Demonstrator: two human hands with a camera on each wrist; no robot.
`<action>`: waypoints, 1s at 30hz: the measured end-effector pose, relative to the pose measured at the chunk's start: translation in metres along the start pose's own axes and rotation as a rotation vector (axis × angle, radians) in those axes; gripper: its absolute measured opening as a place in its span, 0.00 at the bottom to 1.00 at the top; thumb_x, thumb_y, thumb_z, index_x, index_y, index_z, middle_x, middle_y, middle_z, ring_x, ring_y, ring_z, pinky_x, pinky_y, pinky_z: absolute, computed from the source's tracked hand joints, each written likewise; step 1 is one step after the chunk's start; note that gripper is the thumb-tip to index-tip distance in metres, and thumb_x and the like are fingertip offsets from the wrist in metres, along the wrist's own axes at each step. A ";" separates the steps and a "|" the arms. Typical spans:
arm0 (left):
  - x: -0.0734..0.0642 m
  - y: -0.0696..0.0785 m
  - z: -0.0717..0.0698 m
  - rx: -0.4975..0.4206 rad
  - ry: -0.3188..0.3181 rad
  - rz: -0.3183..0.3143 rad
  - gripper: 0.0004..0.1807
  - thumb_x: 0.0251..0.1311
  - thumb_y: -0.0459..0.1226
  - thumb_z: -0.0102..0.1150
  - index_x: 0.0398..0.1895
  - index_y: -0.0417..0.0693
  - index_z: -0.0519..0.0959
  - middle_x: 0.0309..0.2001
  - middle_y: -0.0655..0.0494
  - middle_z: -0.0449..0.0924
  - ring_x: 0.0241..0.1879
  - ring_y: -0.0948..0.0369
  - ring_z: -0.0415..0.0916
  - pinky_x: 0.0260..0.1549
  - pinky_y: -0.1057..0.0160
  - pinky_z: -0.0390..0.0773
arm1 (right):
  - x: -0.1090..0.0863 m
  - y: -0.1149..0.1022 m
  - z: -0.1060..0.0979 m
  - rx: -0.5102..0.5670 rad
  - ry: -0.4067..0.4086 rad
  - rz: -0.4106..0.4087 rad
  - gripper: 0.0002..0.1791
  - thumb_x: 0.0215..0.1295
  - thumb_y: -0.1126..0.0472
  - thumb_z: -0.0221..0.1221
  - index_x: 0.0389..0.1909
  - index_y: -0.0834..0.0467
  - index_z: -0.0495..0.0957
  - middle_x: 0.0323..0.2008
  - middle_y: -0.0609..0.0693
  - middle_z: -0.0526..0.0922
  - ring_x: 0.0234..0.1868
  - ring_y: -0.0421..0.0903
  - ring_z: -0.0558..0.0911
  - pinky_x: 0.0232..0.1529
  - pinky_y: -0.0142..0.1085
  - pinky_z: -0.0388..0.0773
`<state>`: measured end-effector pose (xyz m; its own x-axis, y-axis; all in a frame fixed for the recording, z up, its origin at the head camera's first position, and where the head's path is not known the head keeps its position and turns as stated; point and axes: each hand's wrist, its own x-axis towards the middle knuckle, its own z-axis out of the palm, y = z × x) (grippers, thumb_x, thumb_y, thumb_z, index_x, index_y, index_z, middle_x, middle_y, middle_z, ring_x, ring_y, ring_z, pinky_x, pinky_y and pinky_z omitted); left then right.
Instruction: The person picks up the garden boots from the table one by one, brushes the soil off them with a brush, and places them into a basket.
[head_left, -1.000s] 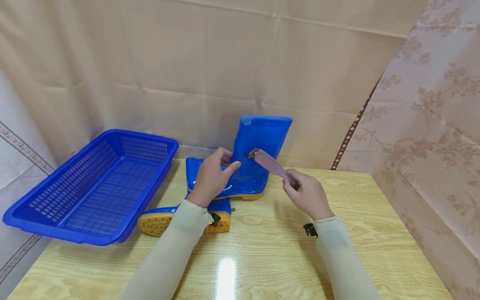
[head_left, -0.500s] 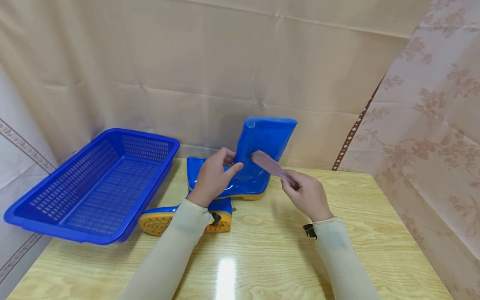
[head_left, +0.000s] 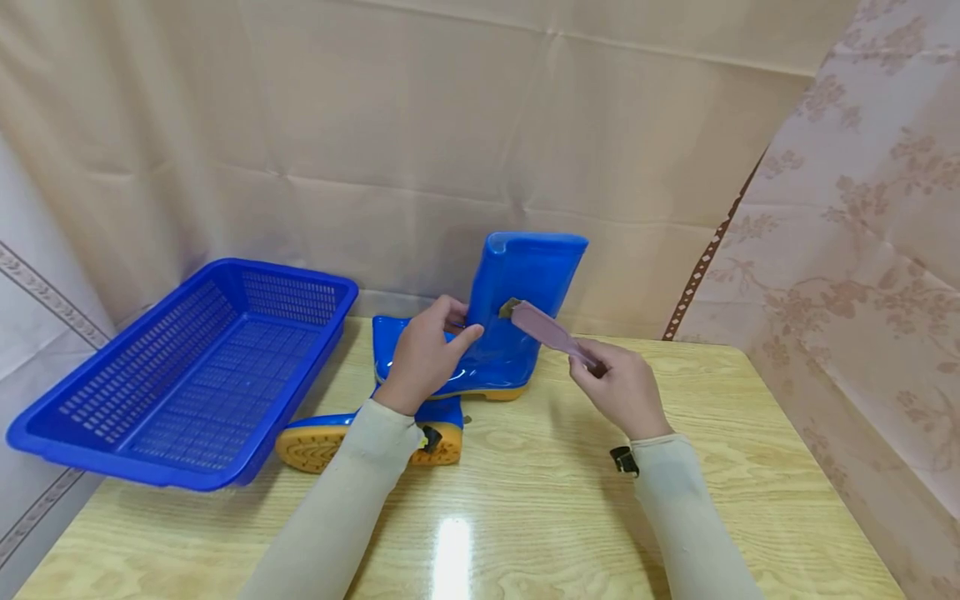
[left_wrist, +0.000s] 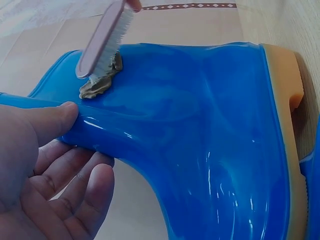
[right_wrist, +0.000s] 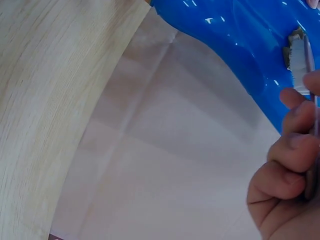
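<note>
- Two hands are occupied: the left hand (head_left: 423, 354) pinches the shaft edge of a glossy blue rubber boot with an orange sole (head_left: 532, 271), thumb on the near face, fingers curled behind; the right hand (head_left: 618, 387) grips the handle of a mauve plastic brush with white bristles (head_left: 543, 327).
- That boot stands upright on the pale wood-grain table (head_left: 540, 517), toe pointing left, shaft leaning slightly right.
- Bristles touch a lumpy brown, mud-like patch (left_wrist: 95, 89) on the shaft's side.
- Another blue boot with a patterned orange sole (head_left: 315, 446) lies on its side under the left forearm; whether the two boots touch is unclear.
- Left of both sits a dark-blue perforated plastic basket (head_left: 123, 469).
- The upright boot is probably light, its shaft soft enough to buckle under pressure, its sole stiffer, with little risk of breaking.
- Its shine suggests slipperiness when wet; the clean shaft edge beside the patch seems a sound hold.
- The brush looks rigid and light, best held by its narrow handle.
</note>
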<state>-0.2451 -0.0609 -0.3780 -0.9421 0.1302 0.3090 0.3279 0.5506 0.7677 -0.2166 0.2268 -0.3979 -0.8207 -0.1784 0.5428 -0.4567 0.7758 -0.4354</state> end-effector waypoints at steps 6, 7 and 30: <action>-0.001 0.001 0.000 0.006 -0.014 0.003 0.17 0.71 0.48 0.63 0.55 0.51 0.77 0.49 0.57 0.83 0.50 0.57 0.81 0.50 0.50 0.83 | 0.000 -0.001 0.000 0.027 0.034 -0.109 0.13 0.68 0.64 0.65 0.51 0.56 0.88 0.19 0.41 0.75 0.18 0.38 0.68 0.18 0.32 0.64; -0.001 0.002 0.000 0.008 -0.015 0.005 0.17 0.71 0.49 0.63 0.54 0.51 0.77 0.48 0.57 0.83 0.50 0.57 0.81 0.51 0.50 0.83 | -0.001 -0.002 0.000 0.029 0.033 -0.123 0.12 0.68 0.64 0.65 0.51 0.56 0.88 0.20 0.41 0.75 0.18 0.37 0.68 0.19 0.32 0.64; -0.001 0.002 -0.001 0.005 -0.006 -0.019 0.16 0.71 0.49 0.63 0.54 0.52 0.76 0.48 0.58 0.83 0.50 0.57 0.80 0.51 0.50 0.82 | 0.000 0.006 -0.003 0.012 -0.071 -0.008 0.12 0.72 0.61 0.63 0.53 0.55 0.87 0.20 0.42 0.76 0.17 0.40 0.69 0.18 0.33 0.64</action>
<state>-0.2439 -0.0606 -0.3767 -0.9484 0.1247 0.2915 0.3101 0.5568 0.7706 -0.2179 0.2329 -0.3988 -0.8392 -0.2270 0.4943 -0.4666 0.7673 -0.4399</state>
